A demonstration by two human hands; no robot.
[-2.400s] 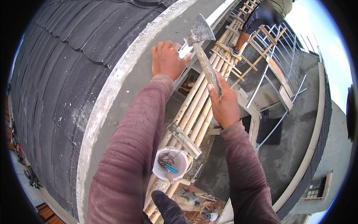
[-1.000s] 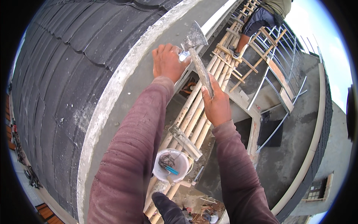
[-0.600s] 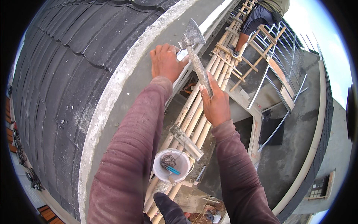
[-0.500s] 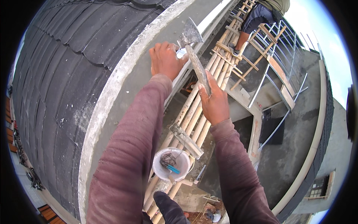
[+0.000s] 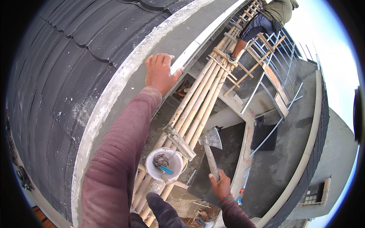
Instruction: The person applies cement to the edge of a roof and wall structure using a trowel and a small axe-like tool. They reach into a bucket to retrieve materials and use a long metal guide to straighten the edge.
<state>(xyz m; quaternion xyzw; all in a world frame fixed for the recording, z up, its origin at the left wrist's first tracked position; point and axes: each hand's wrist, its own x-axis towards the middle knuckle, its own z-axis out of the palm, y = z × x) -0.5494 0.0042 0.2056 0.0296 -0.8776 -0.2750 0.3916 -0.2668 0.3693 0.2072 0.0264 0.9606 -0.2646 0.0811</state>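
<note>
My right hand [image 5: 220, 185] is closed round the wooden handle of a hatchet [image 5: 211, 152], low and to the right beside the bamboo poles. Its broad grey metal head points up and away from me. On the grey plastered ledge [image 5: 129, 81], my left hand [image 5: 161, 73] lies with thumb and fingers apart and the palm hidden. Its thumb rests by a white edging strip [image 5: 188, 53] that runs along the ledge's outer side.
Dark roof tiles [image 5: 53, 98] slope off left. Below, bamboo scaffold poles [image 5: 197, 106] carry a white bucket [image 5: 175, 161] holding wires and a blue-handled tool. A co-worker [image 5: 262, 24] stands farther along the scaffold. Metal tubes [image 5: 262, 136] lean at the right above a drop.
My right hand has carried the hatchet from beside my left hand down toward me and to the right. My left hand stays on the ledge, its thumb now showing against the strip.
</note>
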